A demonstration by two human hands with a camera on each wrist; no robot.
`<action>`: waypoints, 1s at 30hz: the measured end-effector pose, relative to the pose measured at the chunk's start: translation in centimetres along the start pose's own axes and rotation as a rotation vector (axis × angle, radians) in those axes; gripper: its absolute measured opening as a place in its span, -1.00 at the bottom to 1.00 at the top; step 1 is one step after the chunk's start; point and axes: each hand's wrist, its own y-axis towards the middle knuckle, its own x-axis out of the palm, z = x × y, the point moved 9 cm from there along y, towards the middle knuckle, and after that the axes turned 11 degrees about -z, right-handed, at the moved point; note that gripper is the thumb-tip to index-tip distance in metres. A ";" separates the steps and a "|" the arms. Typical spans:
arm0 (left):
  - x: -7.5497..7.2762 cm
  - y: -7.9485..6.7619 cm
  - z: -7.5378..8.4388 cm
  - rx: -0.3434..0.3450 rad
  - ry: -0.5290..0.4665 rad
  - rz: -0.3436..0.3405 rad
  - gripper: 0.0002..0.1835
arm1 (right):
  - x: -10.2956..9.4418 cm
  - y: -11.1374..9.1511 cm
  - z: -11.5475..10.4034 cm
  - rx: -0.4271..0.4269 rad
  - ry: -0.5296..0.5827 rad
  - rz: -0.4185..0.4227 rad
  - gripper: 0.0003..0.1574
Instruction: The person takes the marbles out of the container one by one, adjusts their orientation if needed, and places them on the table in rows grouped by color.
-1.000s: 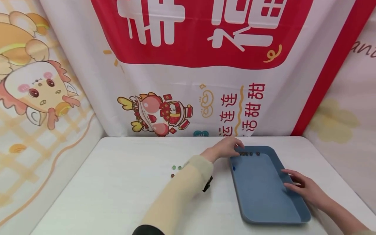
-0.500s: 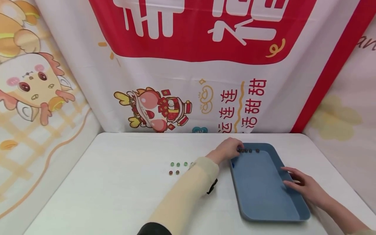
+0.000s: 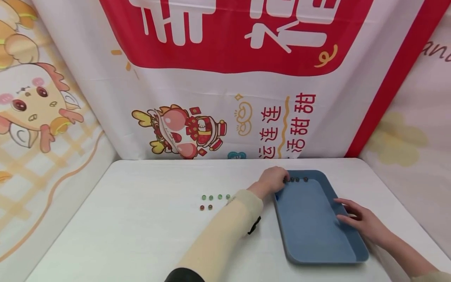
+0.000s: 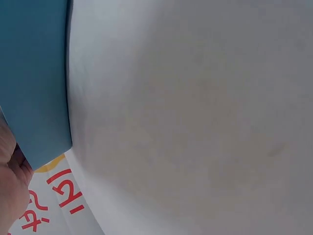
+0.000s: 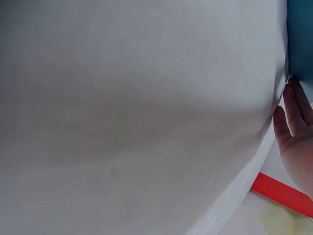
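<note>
My left hand reaches over the far left corner of a blue rectangular tray. Its fingers are bent down at the left end of a row of dark marbles and pinch the end one, which they mostly cover. Along the left wall, a blue marble lies just below that hand. My right hand rests against the tray's right wall, its thumb and forefinger at the rim. In the right wrist view, the right hand's fingers lie fairly straight against the tray's outer side.
On the white table, left of the tray, several green marbles form a row. Two brownish marbles lie in front of them. My left forearm may hide more. A printed cloth hangs behind the table.
The left hand's thumb and fingers, apart a second ago, have come together at the end marble of the dark row. The right hand stays at the tray's side. The head view shifts slightly.
</note>
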 end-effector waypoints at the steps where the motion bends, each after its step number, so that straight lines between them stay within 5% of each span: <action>1: 0.0 0.0 0.0 -0.002 0.000 -0.003 -0.77 | 0.0 0.0 -0.1 -0.001 0.000 -0.001 -0.32; 19: -0.3 -1.1 0.1 0.064 -0.009 -0.033 -0.78 | 0.2 0.1 -0.7 -0.008 0.023 -0.027 -0.29; 30: -1.9 -3.4 0.6 0.239 -0.204 0.065 -0.84 | 0.1 -0.2 0.0 -0.006 0.012 -0.012 -0.30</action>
